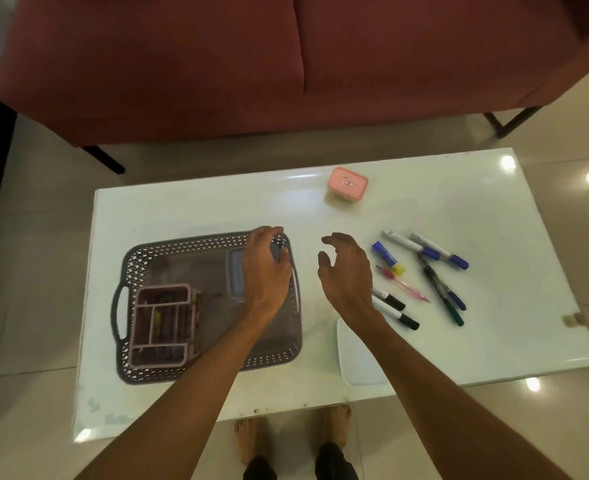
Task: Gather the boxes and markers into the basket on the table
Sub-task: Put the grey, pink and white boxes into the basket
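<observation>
On the white tabletop (189,209) we see the grey basket (154,252) holding a pink organizer (163,325); our left hand (267,268) curls over a bluish box (236,273) inside it, grip uncertain; our right hand (346,270) hovers open, empty, near scattered markers (424,271); a pink box (348,183) sits beyond
</observation>
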